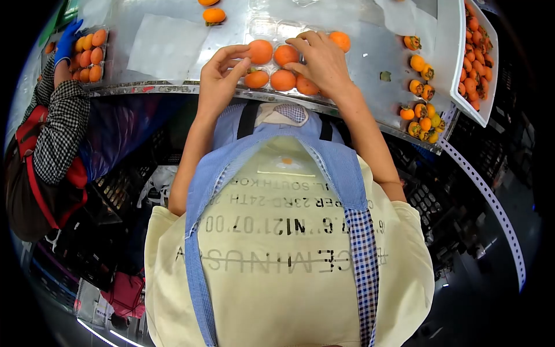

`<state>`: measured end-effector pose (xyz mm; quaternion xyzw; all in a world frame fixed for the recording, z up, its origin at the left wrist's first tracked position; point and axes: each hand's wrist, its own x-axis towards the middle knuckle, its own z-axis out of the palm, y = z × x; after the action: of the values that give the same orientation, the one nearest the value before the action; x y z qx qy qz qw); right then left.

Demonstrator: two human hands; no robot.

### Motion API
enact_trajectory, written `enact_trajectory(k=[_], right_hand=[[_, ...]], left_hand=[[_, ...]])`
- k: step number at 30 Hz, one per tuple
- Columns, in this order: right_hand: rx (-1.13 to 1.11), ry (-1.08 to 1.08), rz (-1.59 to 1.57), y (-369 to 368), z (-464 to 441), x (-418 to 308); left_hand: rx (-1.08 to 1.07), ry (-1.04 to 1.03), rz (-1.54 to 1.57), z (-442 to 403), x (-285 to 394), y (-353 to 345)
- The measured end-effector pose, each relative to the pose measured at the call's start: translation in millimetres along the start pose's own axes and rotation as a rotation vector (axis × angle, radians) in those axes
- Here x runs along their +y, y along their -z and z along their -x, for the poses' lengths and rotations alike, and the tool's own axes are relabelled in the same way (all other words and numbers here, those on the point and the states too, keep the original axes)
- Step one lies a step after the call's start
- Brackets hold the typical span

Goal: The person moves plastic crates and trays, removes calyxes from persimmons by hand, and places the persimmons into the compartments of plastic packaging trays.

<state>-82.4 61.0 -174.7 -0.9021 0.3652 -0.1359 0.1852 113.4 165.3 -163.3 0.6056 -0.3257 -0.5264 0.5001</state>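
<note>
The left hand point(222, 69) has its fingers parted, half bent, beside one persimmon point(261, 52); the right hand point(324, 63) curls its fingers around another persimmon point(284, 56), grip unclear. Both sit smooth side up in a clear tray point(263, 28), upper centre of the frame; its long axis cannot be told

One clear plastic tray point(263, 26) holds five round orange persimmons point(283, 80); one more persimmon point(339, 41) lies just beside it. Two white translucent sheets point(167, 43) lie on one grey metal bench point(370, 75), with one green leaf-like scrap point(385, 76). One white box point(451, 52) contains persimmons too heaped to count.
</note>
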Motion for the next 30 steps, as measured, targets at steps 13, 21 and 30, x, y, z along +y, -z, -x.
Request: enact_trajectory(k=[13,21,30], right_hand=[[-0.136,0.053,0.082,0,-12,-4],[-0.038,0.142,0.025,-6,-13,0],[0.166,-0.022,-0.606,34,-13,-20]], left_hand=[[-0.080,-0.024,0.034,-24,-6,6],[-0.129,-0.003,0.014,-32,-12,-9],[-0.305,0.289,0.372,-26,18,-20]])
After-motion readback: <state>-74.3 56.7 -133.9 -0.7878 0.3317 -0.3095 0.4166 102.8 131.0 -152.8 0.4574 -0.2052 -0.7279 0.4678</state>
